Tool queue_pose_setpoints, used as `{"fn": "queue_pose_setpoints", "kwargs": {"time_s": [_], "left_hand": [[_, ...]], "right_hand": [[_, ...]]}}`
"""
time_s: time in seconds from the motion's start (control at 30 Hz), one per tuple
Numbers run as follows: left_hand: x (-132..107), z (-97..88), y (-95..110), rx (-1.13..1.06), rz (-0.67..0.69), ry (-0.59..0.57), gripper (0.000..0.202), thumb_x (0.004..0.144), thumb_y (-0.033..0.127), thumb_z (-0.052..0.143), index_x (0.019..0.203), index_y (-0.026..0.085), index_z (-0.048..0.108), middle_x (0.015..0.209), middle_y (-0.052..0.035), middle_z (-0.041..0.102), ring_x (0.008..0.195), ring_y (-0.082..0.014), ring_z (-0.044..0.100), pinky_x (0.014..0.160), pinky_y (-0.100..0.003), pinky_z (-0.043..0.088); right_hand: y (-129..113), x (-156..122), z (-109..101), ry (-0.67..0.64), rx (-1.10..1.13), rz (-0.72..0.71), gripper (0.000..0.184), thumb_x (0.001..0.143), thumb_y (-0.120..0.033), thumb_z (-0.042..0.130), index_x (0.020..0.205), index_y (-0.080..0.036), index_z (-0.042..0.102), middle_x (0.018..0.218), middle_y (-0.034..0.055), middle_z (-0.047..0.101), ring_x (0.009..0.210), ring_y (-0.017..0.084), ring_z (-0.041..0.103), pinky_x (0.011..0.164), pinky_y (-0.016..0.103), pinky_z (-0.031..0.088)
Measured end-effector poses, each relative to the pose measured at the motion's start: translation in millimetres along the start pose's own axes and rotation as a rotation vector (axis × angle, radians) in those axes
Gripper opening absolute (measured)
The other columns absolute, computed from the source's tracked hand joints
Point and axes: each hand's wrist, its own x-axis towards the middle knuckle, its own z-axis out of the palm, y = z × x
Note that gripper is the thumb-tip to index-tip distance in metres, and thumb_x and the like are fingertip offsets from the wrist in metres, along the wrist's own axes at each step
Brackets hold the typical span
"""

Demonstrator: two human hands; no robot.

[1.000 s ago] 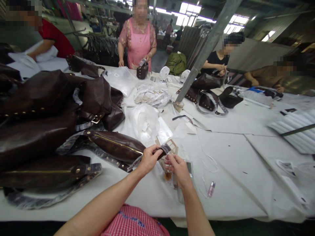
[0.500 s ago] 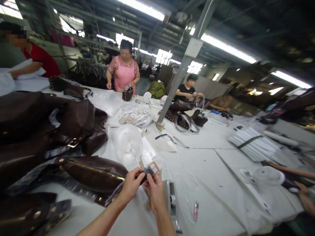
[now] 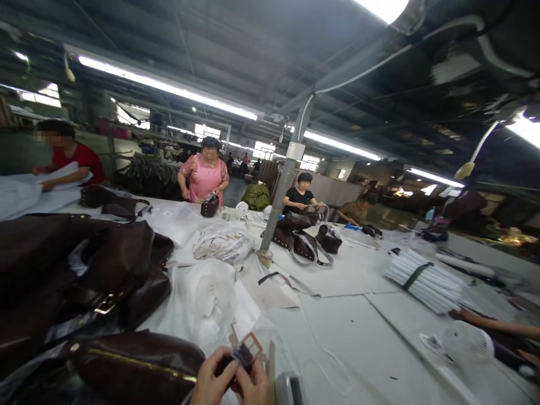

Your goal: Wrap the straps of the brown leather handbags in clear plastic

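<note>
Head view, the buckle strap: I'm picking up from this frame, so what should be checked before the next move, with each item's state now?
1. Both hands on the strap: ok. The left hand and right hand pinch the dark strap just below its buckle.
2. Buckle free of the fingers: ok. It stands above the fingertips.
3. Whole grip in view: not ok. The bottom edge cuts off both hands.
4. Film wrapping on the strap: cannot tell, too blurred.
5. Brown bag lying flat: ok. It rests on the table beside the left hand.
6. Grey metal object clear of the right hand: cannot tell.
</note>
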Motion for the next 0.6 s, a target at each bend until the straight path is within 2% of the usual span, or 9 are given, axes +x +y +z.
{"fn": "queue_pose_setpoints", "kwargs": {"time_s": [0.13, 0.27, 0.4, 0.47, 0.6], "left_hand": [[4, -1.2, -9, -0.016, 0.025, -0.002, 0.030, 0.068, 0.048, 0.065, 0.072, 0.018, 0.068, 0.070, -0.0020, 0.067, 0.074, -0.0221, 0.061, 0.072, -0.029, 0.049], [3, -4.9, -8, -0.051, -0.046, -0.045, 0.029, 0.064, 0.044, 0.069, 0.074, 0.017, 0.068, 0.071, -0.0020, 0.067, 0.073, -0.0206, 0.061, 0.070, -0.028, 0.049], [-10, -0.2, 11, -0.114, -0.077, 0.057, 0.026, 0.061, 0.034, 0.070, 0.078, 0.015, 0.064, 0.072, -0.0009, 0.065, 0.071, -0.0158, 0.058, 0.068, -0.024, 0.047], [-11, 4.6, 14, -0.143, -0.100, 0.067, 0.024, 0.060, 0.031, 0.070, 0.075, 0.015, 0.062, 0.069, 0.0006, 0.062, 0.066, -0.0134, 0.056, 0.064, -0.023, 0.045], [-7, 9.3, 9, -0.154, -0.145, 0.147, 0.017, 0.059, 0.024, 0.069, 0.069, 0.015, 0.058, 0.063, 0.0031, 0.057, 0.059, -0.0099, 0.051, 0.057, -0.019, 0.042]], "right_hand": [[3, 1, 2, 0.002, -0.003, -0.062, 0.048, 0.050, -0.045, 0.081, 0.087, -0.016, 0.072, 0.069, 0.0055, 0.070, 0.057, 0.018, 0.062, 0.051, 0.028, 0.051], [-15, -11, 3, -0.051, -0.035, -0.063, 0.040, 0.059, -0.038, 0.076, 0.091, -0.015, 0.072, 0.072, 0.0049, 0.070, 0.061, 0.018, 0.062, 0.053, 0.027, 0.050], [-36, -30, 4, -0.104, -0.038, -0.068, 0.038, 0.064, -0.032, 0.069, 0.098, -0.014, 0.070, 0.088, 0.0060, 0.071, 0.079, 0.020, 0.063, 0.066, 0.028, 0.052], [-35, -29, 3, -0.051, -0.034, -0.030, 0.042, 0.063, -0.034, 0.070, 0.099, -0.014, 0.069, 0.090, 0.0055, 0.071, 0.078, 0.019, 0.063, 0.066, 0.028, 0.052], [-23, -26, 2, -0.044, -0.007, -0.022, 0.045, 0.069, -0.037, 0.067, 0.108, -0.016, 0.065, 0.098, 0.0059, 0.070, 0.083, 0.019, 0.063, 0.071, 0.030, 0.053]]}}
